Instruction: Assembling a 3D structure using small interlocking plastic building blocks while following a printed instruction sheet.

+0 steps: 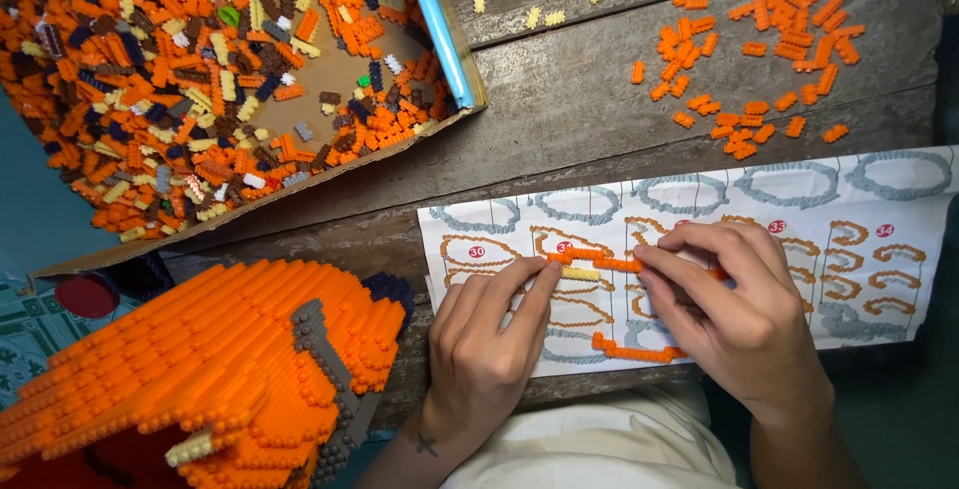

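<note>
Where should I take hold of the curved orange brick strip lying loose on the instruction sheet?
Probably pinch the orange brick strip across its narrow width near the middle, coming from straight above. It lies flat on the instruction sheet, thin and long, below both the left hand and right hand, so an end grip could flex it apart.

One camera, worn on the head, looks almost straight down from close above a grey wooden table (559, 109). The near edge of the picture takes in the person's lap and both forearms; the left hand (489, 334) and right hand (734, 304) sit low and right of centre. The far left is filled by a cardboard tray (400, 44) of loose bricks, the near left by a big orange brick model (190, 379), cut off by the frame.
</note>
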